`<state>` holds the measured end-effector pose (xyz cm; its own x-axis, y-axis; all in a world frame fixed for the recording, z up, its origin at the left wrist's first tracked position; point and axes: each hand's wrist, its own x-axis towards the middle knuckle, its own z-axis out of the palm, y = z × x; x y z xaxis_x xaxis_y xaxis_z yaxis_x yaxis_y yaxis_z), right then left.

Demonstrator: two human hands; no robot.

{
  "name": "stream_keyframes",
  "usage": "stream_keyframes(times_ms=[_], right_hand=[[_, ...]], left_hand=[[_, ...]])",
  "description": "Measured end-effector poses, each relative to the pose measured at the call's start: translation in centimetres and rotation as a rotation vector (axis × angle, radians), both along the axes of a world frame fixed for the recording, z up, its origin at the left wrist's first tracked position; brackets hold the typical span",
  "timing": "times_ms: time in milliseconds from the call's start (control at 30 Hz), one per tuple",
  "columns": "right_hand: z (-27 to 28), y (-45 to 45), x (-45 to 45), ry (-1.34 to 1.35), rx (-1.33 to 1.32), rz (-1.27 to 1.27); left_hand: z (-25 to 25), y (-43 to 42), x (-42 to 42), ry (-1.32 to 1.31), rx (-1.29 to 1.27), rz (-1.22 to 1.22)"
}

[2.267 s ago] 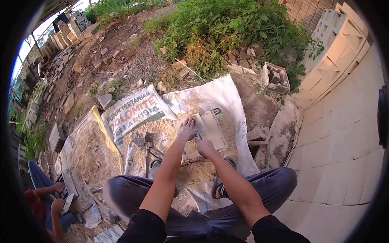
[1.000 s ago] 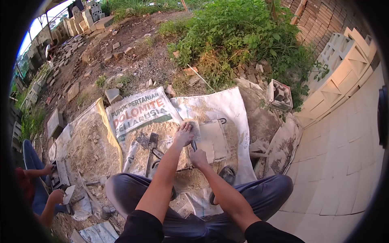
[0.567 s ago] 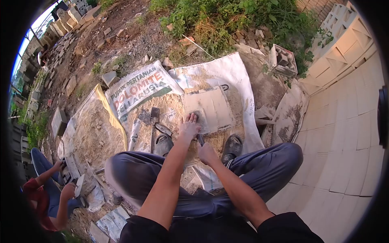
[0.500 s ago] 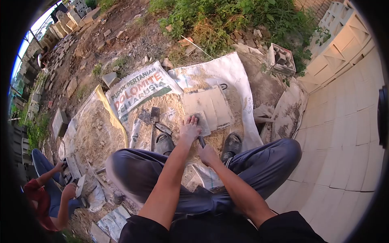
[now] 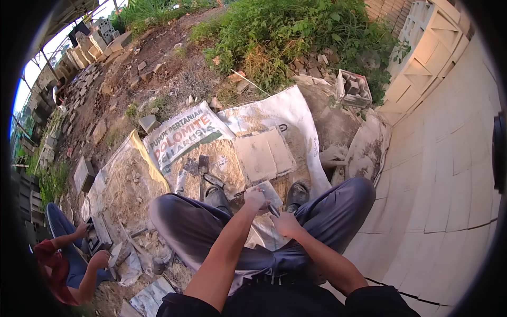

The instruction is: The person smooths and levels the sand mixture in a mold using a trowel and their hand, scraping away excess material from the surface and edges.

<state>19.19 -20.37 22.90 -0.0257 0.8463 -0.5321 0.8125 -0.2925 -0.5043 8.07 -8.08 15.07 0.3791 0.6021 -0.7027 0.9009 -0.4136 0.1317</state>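
My right hand (image 5: 287, 224) is wrapped round the dark handle of a flat trowel (image 5: 271, 194), which is held low between my shoes. My left hand (image 5: 256, 199) lies at the near left part of the trowel's pale blade, its fingers partly hidden. Just beyond the blade, a square mould (image 5: 265, 154) filled with smooth, pale material rests on a white sack. Left of the mould are a small dark scraper (image 5: 203, 164) and a black-rimmed loop (image 5: 214, 180) on the powdery sack.
A printed sack (image 5: 185, 134) and a heap of pale powder (image 5: 129, 185) lie to the left. A co-worker (image 5: 66, 259) sits at the lower left with a flat tool. Pale panels (image 5: 438, 174) stand along the right. A box of rubble (image 5: 354, 89) lies near the green plants (image 5: 311, 37).
Both hands and the trowel have moved back from the mould's surface toward my body. The mould's pale top is now uncovered. The camera view has also shifted.
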Motion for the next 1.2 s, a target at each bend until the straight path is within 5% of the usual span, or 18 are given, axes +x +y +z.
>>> stream_keyframes(times_ms=[67,133,267,400,467,533,667,1000,1067,1167,1200], right_hand=[[0.5,1.7,1.3,-0.085,0.056,0.217],[0.3,4.2,1.9,-0.032,0.172,-0.260],[-1.2,14.8,3.7,-0.016,0.283,-0.385],[-3.5,21.3,4.2,0.093,0.031,-0.472],[-5.5,21.0,5.0,0.188,-0.137,-0.552],[-7.5,18.8,4.5,-0.006,0.072,-0.487],[-9.0,14.5,4.1,0.005,0.007,-0.518],[-4.9,4.0,3.0,0.090,-0.095,-0.523],[-3.9,3.2,3.3,0.035,-0.093,-0.266],[-5.1,1.3,3.4,0.034,-0.139,-0.406],[-8.3,0.3,4.0,-0.042,-0.014,-0.100]], left_hand=[[1.7,1.5,2.1,0.092,-0.012,-0.086],[1.8,5.0,3.9,-0.073,0.207,-0.066],[2.3,15.6,6.0,-0.193,0.300,-0.019],[-2.8,21.3,7.3,-0.199,0.330,-0.057],[-4.7,20.2,7.7,-0.265,0.391,0.008],[-5.1,18.3,7.7,-0.241,0.365,-0.018],[-4.7,14.1,7.4,-0.187,0.354,-0.065],[-2.8,4.2,6.5,-0.146,0.226,-0.148],[-2.2,3.2,6.5,-0.117,0.198,-0.174],[-1.9,1.1,6.3,-0.131,0.205,-0.179],[-2.1,0.2,6.1,-0.137,0.216,-0.176]])
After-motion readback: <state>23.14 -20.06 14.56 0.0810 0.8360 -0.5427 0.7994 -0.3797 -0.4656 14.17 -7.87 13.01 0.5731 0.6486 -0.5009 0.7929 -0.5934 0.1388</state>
